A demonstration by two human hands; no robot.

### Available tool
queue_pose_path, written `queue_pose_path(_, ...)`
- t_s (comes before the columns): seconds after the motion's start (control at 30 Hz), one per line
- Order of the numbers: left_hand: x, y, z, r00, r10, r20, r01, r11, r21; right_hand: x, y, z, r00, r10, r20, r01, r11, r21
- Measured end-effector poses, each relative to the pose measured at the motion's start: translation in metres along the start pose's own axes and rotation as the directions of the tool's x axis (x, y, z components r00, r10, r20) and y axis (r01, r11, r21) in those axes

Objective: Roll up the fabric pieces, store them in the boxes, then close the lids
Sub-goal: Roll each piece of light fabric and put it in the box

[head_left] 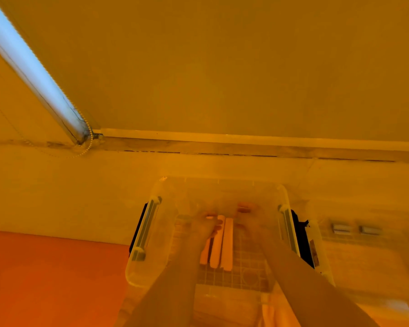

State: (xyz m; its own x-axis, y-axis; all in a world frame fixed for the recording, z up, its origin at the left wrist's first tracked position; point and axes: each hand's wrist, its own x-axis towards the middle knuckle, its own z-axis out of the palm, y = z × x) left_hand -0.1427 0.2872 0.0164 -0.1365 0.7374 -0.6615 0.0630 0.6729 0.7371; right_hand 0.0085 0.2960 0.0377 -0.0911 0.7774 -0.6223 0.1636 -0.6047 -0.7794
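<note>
A clear plastic box [222, 185] with grey latch bars on its left and right sides stands on the pale surface in front of me. Inside it lie a few pale rolled fabric pieces [227, 244], side by side and pointing away from me. Both my forearms reach down into the box. My left hand [204, 224] rests on the far ends of the rolls with its fingers curled over them. My right hand [247, 214] is just right of the rolls, fingers bent toward the far wall; motion blur hides its grip.
An orange-red surface [52, 274] lies to the left of the box. A wall with a baseboard [246, 138] runs behind it, and a bright window strip [28, 64] is at upper left. Two small grey items [354, 228] sit to the right.
</note>
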Motion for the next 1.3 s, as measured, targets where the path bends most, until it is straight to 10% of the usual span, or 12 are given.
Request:
queue_pose_path(0.13,-0.028,0.026,0.005,0.993,0.118,0.003,-0.118,0.993,-0.026,-0.028,-0.008,-0.012,0.962,-0.217,-0.165,0.239,0.963,0.122)
queue_pose_path(0.63,-0.200,-0.001,0.111,0.912,0.411,0.016,-0.403,0.900,-0.165,-0.176,0.020,-0.120,0.901,-0.418,-0.113,0.433,0.858,0.275)
queue_pose_path(1.3,-0.255,-0.165,0.169,0.985,0.140,-0.100,-0.152,0.980,-0.125,-0.213,0.187,-0.185,0.961,-0.269,-0.062,0.273,0.959,0.073)
